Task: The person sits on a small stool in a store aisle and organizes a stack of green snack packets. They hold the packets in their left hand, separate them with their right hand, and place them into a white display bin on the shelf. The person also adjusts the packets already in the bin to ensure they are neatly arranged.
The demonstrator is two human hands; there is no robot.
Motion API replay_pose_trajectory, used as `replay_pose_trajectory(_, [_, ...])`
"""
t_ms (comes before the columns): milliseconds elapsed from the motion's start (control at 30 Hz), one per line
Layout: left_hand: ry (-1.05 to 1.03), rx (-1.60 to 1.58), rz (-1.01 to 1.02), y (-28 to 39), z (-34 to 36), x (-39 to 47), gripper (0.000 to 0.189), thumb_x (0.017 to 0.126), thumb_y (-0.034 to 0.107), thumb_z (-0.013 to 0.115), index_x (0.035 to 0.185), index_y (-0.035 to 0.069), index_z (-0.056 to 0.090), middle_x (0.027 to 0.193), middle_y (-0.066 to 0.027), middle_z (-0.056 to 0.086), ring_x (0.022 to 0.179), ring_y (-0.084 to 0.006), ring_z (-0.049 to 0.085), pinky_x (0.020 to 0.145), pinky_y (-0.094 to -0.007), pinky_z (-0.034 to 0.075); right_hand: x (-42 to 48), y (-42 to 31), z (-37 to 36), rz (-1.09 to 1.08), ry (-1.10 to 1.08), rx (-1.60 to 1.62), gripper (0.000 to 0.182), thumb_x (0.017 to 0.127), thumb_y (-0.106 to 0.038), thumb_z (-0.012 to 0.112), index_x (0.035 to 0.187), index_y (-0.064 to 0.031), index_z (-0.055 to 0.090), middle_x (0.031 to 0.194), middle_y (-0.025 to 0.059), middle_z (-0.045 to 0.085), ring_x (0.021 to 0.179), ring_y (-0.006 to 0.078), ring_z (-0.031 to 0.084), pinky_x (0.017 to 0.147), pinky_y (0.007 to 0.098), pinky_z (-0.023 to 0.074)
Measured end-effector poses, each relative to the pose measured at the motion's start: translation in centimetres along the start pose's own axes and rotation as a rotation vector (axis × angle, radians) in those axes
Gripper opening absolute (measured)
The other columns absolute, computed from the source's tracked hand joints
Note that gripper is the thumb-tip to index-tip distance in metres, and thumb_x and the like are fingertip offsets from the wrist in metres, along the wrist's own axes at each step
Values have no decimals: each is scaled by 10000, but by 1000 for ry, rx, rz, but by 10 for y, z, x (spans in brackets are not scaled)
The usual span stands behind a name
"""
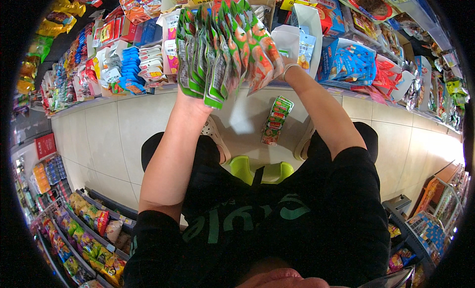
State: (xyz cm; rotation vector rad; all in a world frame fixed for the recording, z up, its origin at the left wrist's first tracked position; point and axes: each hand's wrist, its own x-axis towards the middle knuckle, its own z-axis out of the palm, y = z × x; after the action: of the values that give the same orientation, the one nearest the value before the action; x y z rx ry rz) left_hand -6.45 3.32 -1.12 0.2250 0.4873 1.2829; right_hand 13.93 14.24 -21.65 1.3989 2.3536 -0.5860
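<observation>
A thick row of green-and-orange snack pouches (230, 54) is held up at the front of the shelf, fanned with their edges towards me. My left hand (196, 101) supports the row from below on the left, its fingers hidden behind the pouches. At the right end, my right hand (288, 67) is against the outermost pouch, with most of its fingers covered. Just behind the bundle stand a white carton (285, 37) and a taller white display box (310, 39). On the floor between my feet lies a stack of green packs (277, 119).
Blue pouches (131, 69) and white pouches (151, 63) fill boxes on the left of the shelf. A box of blue snack bags (352, 61) stands to the right. A lime-green plastic stool (241, 169) is below me. Racks of bagged snacks (89, 239) stand behind left.
</observation>
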Motion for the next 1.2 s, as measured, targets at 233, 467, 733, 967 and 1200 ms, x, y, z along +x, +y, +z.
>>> replay_pose_trajectory(233, [-10,-160,-35,0,17,-5,395,976,326,454,1284,90,529,1263,-98,586,1101,-221,600,950,-378,504,0,8,-1,-34,70,84,296,896,-120,487,1158,-35,595,1193,250,579,1074,386,618,891,471,512])
replay_pose_trajectory(467, [-40,-167,-69,-1,-2,3,386,978,320,449,1279,92,532,1247,-103,595,1083,-227,608,955,-363,498,-10,-3,-1,49,185,78,276,950,-165,418,1151,-70,582,1126,189,581,1019,360,634,834,495,524])
replay_pose_trajectory(733, [28,-31,-46,-2,-1,2,401,980,343,435,1288,104,528,1281,-94,577,1145,-230,571,996,-383,469,-6,-5,9,42,393,-182,240,914,-177,480,1097,-102,615,1102,139,576,1043,341,600,854,470,512])
replay_pose_trajectory(967, [-54,-225,-103,0,10,-2,394,973,337,446,1277,105,541,1267,-97,583,1098,-227,598,948,-369,503,3,2,0,116,174,-21,271,893,-157,509,1128,-38,576,1171,182,557,1082,321,592,878,433,511])
replay_pose_trajectory(1200, [40,-48,-26,1,8,-2,368,966,324,467,1238,99,568,1219,-91,607,1036,-207,620,880,-346,538,-8,-8,-14,200,181,50,317,890,-155,513,1170,-19,574,1185,190,551,1067,332,598,889,426,511])
